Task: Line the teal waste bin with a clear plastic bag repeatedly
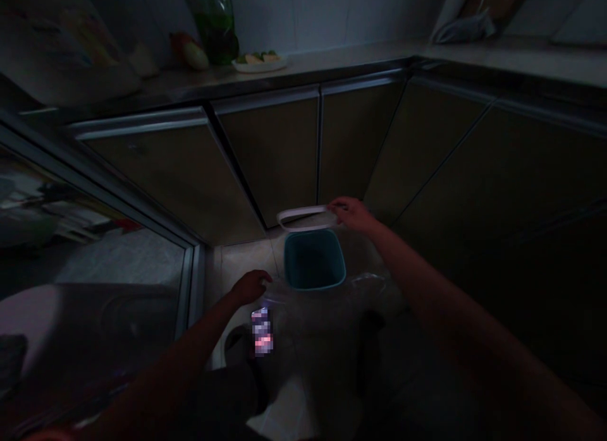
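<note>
Right hand (349,213) pinching a pale ring (303,210), teal bin (315,244) below, left hand (249,287) nearby (grip unclear)

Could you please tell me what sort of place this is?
It is probably a kitchen. A worktop runs along the wall, with cupboard doors beneath it, and on it stands a white dish of what looks like food.

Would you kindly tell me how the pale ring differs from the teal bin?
The pale ring is held by the right hand, whereas the teal bin stands on the floor. The pale ring is a thin, open frame; the teal bin is a deep-walled container. Both have rounded corners.
</note>
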The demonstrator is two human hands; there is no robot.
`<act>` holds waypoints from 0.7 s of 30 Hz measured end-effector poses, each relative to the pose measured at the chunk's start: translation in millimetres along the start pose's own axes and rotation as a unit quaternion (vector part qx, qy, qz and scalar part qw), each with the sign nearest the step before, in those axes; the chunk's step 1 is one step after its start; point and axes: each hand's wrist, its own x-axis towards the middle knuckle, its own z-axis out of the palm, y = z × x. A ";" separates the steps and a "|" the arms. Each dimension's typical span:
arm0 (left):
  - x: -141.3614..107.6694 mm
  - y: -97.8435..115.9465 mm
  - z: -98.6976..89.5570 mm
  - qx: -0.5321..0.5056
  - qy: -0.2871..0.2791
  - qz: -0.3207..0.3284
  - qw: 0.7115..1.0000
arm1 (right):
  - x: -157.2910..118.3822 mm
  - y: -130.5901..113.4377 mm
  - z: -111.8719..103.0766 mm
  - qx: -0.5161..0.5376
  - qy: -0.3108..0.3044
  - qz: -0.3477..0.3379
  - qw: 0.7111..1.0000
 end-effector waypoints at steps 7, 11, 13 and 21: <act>-2.4 -9.5 5.9 -0.014 -0.001 0.018 1.000 | 21.1 28.8 8.1 -0.098 0.058 -0.018 0.993; -5.2 -5.2 3.1 -0.004 -0.011 0.017 1.000 | 27.2 39.0 12.4 -0.113 0.034 -0.002 0.993; -5.7 -3.3 1.7 -0.003 -0.013 0.016 1.000 | 28.4 41.2 13.1 -0.116 0.025 -0.007 0.993; -5.2 -4.9 1.3 -0.011 -0.015 0.012 1.000 | 22.1 44.3 8.4 -0.153 0.009 -0.003 0.988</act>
